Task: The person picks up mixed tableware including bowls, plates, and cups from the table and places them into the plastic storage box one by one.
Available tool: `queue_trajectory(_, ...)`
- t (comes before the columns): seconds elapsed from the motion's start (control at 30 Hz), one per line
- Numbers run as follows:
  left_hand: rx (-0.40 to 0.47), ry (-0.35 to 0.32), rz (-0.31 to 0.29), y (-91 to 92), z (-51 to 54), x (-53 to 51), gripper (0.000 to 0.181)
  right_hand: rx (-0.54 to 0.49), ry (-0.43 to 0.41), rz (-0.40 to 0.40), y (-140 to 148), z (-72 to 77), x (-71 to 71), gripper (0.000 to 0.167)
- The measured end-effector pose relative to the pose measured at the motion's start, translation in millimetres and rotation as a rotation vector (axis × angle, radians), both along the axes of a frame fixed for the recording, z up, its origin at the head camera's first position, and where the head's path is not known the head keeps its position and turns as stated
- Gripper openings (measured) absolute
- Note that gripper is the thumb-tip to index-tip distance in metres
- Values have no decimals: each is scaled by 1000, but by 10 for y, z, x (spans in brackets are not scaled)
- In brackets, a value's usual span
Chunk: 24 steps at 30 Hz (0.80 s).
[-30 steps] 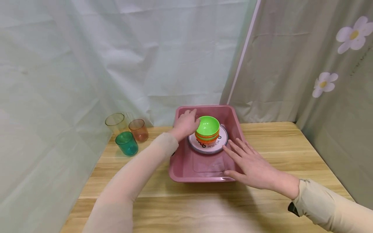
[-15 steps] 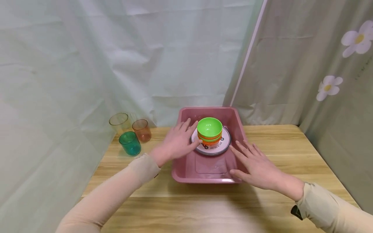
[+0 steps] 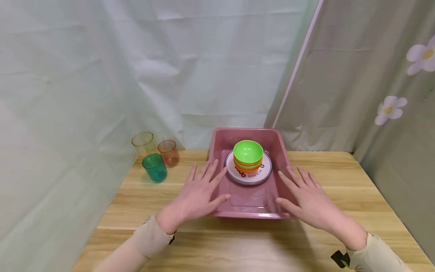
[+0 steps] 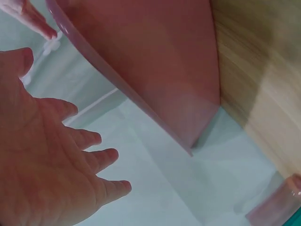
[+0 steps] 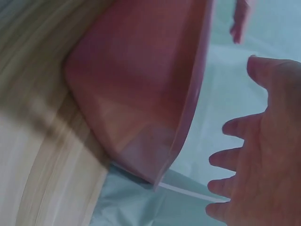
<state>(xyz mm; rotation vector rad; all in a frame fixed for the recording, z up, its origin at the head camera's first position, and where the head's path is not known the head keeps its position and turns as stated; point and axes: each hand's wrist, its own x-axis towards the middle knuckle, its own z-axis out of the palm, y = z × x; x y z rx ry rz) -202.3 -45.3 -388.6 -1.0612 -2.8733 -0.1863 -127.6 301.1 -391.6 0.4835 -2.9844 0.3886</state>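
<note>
Wooden table [image 3: 238,249] below, and your left hand [image 3: 195,196] and right hand [image 3: 314,206] hovered, both spread, flanking the pink tub [image 3: 249,195] of bowls [image 3: 248,153], mid-frame.

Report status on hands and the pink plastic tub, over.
Left hand, right hand: fingers spread, holding nothing. Pink plastic tub: stacked green and orange bowls on round white plates inside. Translucent coloured cups: left of tub, likely out of the way.

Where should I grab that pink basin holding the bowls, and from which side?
Probably the rim midway along both sides of the pink basin, left hand and right hand each from outside: the basin sits upright, its rim tops raised walls, and stacked bowls stand inside.
</note>
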Motion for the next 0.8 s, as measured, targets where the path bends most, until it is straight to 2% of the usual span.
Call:
queue_trajectory(0.17,19,-1,3,-1,-94,139,83,17,48,-15,-12,-49,107,78)
queue_trajectory(0.27,17,1,13,-17,-176,228,82,25,45,-3,-38,-107,160,79)
queue_trajectory(0.4,27,-32,24,-39,-269,320,81,24,34,14,-59,-173,195,79)
queue_trajectory(0.63,76,-46,24,-36,-279,330,80,27,58,33,-44,-161,141,78)
queue_trajectory(0.8,64,-45,26,-61,-252,295,81,24,49,43,-52,-133,102,79)
